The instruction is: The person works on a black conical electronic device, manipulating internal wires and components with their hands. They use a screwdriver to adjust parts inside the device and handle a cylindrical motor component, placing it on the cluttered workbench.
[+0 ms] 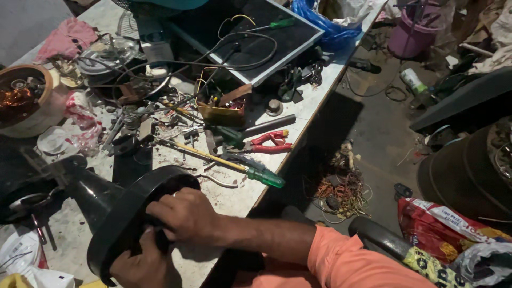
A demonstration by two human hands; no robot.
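Near the workbench's (314, 101) front edge, the round black fan base (114, 213) lies tipped on its side. The right hand (184, 216) curls its fingers into the underside; the left hand (141, 264) cups the rim from below. It looks mid-job, base not yet apart. Close by: 1 green-handled screwdriver (234, 165), 1 red pliers (266, 143).

An orange short sleeve (346, 261) was worn on the right arm; a ring, possibly silver, was seen on the right hand (184, 216).
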